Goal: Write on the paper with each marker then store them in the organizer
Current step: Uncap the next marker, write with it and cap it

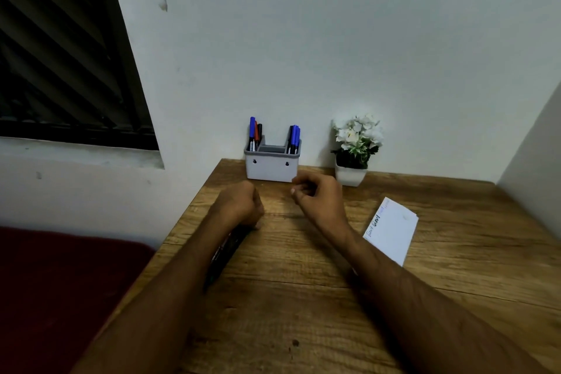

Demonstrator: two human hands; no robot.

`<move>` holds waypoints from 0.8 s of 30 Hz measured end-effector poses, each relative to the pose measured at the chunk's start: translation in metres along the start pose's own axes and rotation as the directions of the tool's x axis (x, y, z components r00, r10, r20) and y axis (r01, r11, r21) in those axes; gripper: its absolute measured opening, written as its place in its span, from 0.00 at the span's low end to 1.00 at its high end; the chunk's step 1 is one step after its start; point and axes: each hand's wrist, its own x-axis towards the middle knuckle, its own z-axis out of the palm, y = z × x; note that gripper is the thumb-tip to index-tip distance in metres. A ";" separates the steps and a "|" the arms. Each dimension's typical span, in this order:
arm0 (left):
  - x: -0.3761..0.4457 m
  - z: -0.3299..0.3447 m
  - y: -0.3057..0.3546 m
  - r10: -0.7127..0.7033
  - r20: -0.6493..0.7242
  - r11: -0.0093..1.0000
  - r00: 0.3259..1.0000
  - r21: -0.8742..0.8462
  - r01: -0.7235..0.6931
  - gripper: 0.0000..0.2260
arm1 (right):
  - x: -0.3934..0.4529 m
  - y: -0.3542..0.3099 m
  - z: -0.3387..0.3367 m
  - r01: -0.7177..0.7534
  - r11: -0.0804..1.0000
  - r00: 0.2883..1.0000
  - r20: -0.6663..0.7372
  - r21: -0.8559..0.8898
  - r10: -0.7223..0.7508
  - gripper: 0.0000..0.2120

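A white organizer [271,167] stands against the wall at the desk's back edge. Blue, red and black markers [255,134] fill its left compartment, and blue and black ones [294,137] its right. The middle compartment looks empty. My left hand [239,203] is curled into a fist round a bundle of dark markers [227,252], which stick out back under my forearm. My right hand [315,196] hovers just in front of the organizer's right corner, its fingers loosely curled with nothing in them. The white paper [394,232] lies to the right, with handwriting along its left edge.
A small white pot of white flowers [355,150] stands right of the organizer, close behind my right hand. The wooden desk [303,297] ends at a left edge, with a red seat [60,282] beyond it. A wall closes the right side.
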 end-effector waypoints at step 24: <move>0.010 0.035 0.098 -0.041 0.178 0.147 0.983 -0.972 0.183 0.06 | -0.016 0.013 -0.072 -0.235 0.966 0.967 0.122 0.104 0.222 0.15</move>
